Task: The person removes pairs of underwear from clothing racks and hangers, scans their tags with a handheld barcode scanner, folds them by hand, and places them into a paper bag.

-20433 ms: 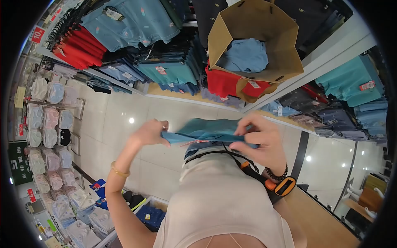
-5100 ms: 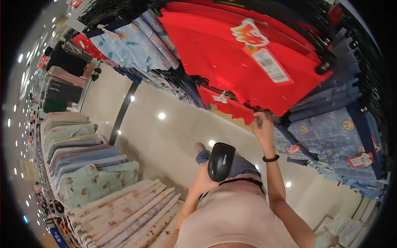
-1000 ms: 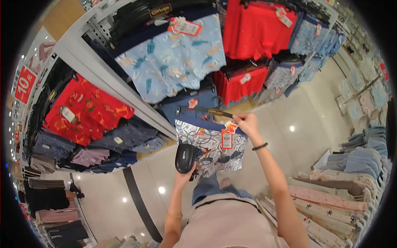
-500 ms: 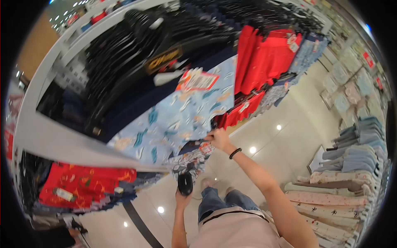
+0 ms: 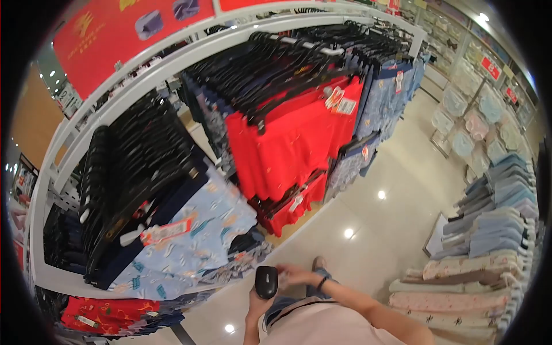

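Note:
My left hand (image 5: 257,305) is wrapped round a black handheld barcode scanner (image 5: 265,282), its rounded head pointing up. Just right of the scanner is my right hand (image 5: 292,275), smeared by motion so its fingers do not show clearly. A dark bracelet circles that wrist. Ahead and to the left hang light blue patterned shorts (image 5: 190,244) with a navy waistband, apart from both hands. A red-and-white price tag (image 5: 167,231) is fixed to them. Red shorts (image 5: 293,146) with a tag hang further right on the same rack.
A white-framed rack (image 5: 138,72) carries several rows of black hangers (image 5: 135,146). Below are red patterned shorts (image 5: 106,316). Folded or hung pale clothes (image 5: 460,302) line the right side, with packaged items (image 5: 477,126) behind. Shiny tiled floor (image 5: 368,213) runs between.
My right hand has left the hem of the light blue shorts and come back beside the scanner. The view has swung, so the shorts sit lower left and more rack shows.

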{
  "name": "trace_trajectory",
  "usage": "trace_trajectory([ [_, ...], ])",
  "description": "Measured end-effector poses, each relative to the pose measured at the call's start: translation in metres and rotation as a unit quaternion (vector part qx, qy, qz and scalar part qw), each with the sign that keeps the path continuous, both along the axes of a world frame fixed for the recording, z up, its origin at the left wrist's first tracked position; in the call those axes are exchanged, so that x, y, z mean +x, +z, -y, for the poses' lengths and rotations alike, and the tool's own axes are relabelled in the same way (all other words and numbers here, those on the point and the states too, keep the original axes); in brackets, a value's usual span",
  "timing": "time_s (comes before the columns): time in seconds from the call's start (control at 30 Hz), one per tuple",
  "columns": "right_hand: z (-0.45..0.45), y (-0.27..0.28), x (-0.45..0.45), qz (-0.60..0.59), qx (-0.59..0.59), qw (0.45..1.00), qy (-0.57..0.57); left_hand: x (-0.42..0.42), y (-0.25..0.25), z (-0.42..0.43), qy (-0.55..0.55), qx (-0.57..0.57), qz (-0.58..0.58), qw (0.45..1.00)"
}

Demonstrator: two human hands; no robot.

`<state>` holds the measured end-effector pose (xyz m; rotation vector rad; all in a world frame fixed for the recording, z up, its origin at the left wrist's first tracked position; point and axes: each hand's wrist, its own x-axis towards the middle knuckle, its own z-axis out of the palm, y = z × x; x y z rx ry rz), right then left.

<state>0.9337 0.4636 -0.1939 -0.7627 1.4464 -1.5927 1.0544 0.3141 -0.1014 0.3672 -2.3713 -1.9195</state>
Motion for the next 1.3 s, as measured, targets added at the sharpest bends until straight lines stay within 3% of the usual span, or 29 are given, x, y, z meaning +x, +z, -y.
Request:
trace_trajectory([
  [0.07, -0.022, 0.029, 0.011, 0.068, -0.036, 0.997, -0.004, -0.044, 0.041, -0.042, 0.071, 0.086, -0.018, 0.994],
  [0.17, -0.064, 0.098, -0.017, 0.062, -0.051, 0.996, -0.030, -0.093, 0.036, -0.077, 0.022, 0.014, -0.027, 0.999],
  [0.27, -0.104, 0.081, -0.075, -0.037, 0.087, 0.995, 0.018, -0.146, 0.046, -0.125, -0.084, -0.102, -0.042, 0.990],
  [0.33, -0.138, 0.106, -0.098, -0.099, 0.041, 0.981, -0.161, -0.180, 0.039, -0.155, -0.163, -0.060, 0.012, 0.985],
  [0.4, -0.173, 0.081, -0.108, -0.063, 0.017, 0.963, -0.260, -0.209, 0.058, -0.187, -0.227, 0.003, 0.040, 0.973],
  [0.43, -0.195, 0.085, -0.114, -0.087, 0.074, 0.952, -0.282, -0.224, 0.066, -0.204, -0.252, 0.000, 0.034, 0.967],
  [0.53, -0.250, 0.111, -0.113, 0.006, 0.045, 0.901, -0.431, -0.253, 0.070, -0.253, -0.349, -0.097, 0.022, 0.932],
  [0.63, -0.309, 0.103, -0.103, 0.206, 0.026, 0.825, -0.525, -0.277, 0.080, -0.287, -0.498, -0.120, 0.018, 0.859],
  [0.73, -0.356, 0.091, -0.090, 0.199, 0.104, 0.757, -0.613, -0.310, 0.051, -0.281, -0.550, -0.072, 0.087, 0.828],
  [0.83, -0.396, 0.073, -0.081, 0.172, 0.233, 0.721, -0.630, -0.356, 0.036, -0.269, -0.418, -0.145, 0.097, 0.892],
  [0.9, -0.414, 0.084, -0.093, 0.173, 0.326, 0.694, -0.618, -0.398, 0.020, -0.258, -0.379, -0.251, -0.054, 0.889],
  [1.0, -0.428, 0.071, -0.127, 0.056, 0.478, 0.678, -0.556, -0.449, 0.025, -0.258, -0.263, -0.266, -0.144, 0.916],
  [1.07, -0.426, 0.051, -0.157, 0.016, 0.542, 0.684, -0.487, -0.467, 0.039, -0.268, -0.147, -0.313, -0.092, 0.934],
  [1.1, -0.428, 0.048, -0.176, -0.009, 0.575, 0.686, -0.446, -0.476, 0.019, -0.260, -0.131, -0.351, -0.107, 0.921],
  [1.17, -0.427, 0.084, -0.229, 0.006, 0.527, 0.761, -0.380, -0.488, 0.002, -0.262, -0.098, -0.377, -0.088, 0.917],
  [1.23, -0.442, 0.062, -0.270, 0.001, 0.447, 0.830, -0.335, -0.500, -0.004, -0.276, -0.083, -0.401, 0.004, 0.912],
  [1.3, -0.446, 0.085, -0.323, -0.061, 0.430, 0.834, -0.341, -0.512, 0.004, -0.299, -0.075, -0.414, 0.063, 0.905],
])
